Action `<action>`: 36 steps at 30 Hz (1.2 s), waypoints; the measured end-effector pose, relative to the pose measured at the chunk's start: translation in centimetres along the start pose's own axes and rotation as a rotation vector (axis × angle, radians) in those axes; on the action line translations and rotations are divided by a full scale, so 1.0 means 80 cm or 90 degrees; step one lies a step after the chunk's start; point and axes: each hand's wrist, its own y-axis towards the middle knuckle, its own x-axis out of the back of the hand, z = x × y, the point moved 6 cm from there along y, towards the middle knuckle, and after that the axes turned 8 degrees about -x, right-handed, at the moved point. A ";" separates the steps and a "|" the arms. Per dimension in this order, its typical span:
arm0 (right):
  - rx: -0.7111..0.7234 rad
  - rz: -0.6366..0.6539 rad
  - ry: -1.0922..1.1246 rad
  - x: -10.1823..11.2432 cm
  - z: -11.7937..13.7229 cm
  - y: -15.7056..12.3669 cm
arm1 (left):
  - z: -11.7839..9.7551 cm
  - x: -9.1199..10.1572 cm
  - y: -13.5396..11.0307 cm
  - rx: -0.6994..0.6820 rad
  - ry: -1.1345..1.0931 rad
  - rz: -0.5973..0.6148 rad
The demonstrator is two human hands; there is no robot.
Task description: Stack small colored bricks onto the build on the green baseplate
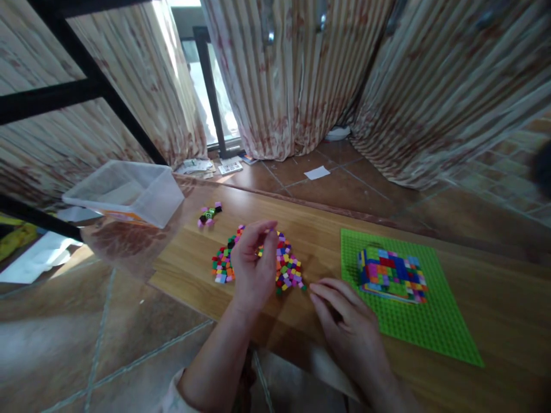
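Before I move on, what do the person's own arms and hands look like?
The left hand and right hand are ungloved; no ring or watch can be made out. A pale sleeve ends on the left forearm; none shows on the right forearm. No cables or markings are visible.

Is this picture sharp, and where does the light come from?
Not entirely: in the head view, the coloured block build looks smeared, its edges soft; daylight glares through the opening between the curtains; the wooden table carries a pale sheen.
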 end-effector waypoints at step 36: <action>-0.165 -0.249 -0.017 0.158 -0.093 0.013 | -0.024 -0.103 -0.053 -0.135 0.003 0.407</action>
